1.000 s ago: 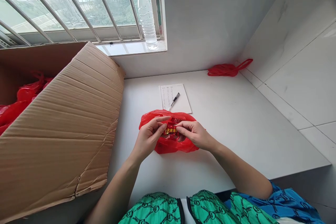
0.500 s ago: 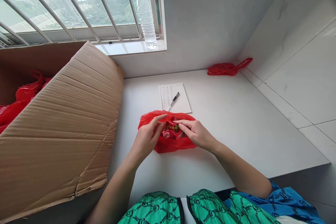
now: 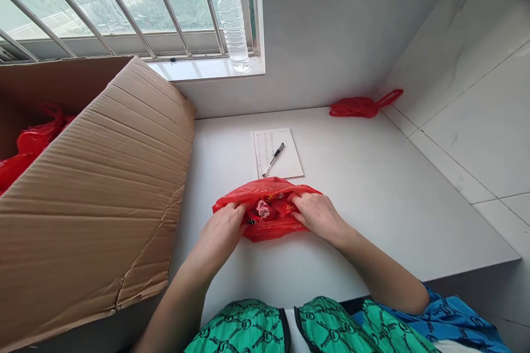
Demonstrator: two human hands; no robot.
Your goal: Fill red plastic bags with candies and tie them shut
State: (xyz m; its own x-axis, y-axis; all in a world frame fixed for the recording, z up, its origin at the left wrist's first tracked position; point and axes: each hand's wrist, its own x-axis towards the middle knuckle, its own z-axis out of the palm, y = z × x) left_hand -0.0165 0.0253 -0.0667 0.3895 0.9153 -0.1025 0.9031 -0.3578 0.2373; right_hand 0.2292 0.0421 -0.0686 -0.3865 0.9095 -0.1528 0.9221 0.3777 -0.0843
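Observation:
A red plastic bag (image 3: 269, 231) lies on the white tabletop with its mouth open toward me. Inside it are several small red-wrapped packets (image 3: 264, 209) with pink, yellow and dark printing. My left hand (image 3: 221, 229) is closed on the bag's left side, its fingertips tucked in at the opening and partly hidden. On the right side, my right hand (image 3: 321, 214) has its fingers curled into the opening around the bag's edge, close to the packets. Just behind the bag, a black-and-clear pen (image 3: 273, 160) rests on a notepad (image 3: 290, 157) with writing on it.
A large cardboard box (image 3: 136, 176) holding red bags (image 3: 35, 140) stands at the left. Another bundled red bag (image 3: 356, 107) lies by the back wall. A clear water bottle (image 3: 232, 19) stands on the windowsill (image 3: 199, 69) beside the barred window.
Both hands have moved outward from the packet they were fingering to the bag's two sides. That packet is out of their fingers, and the bag's mouth is spread wider.

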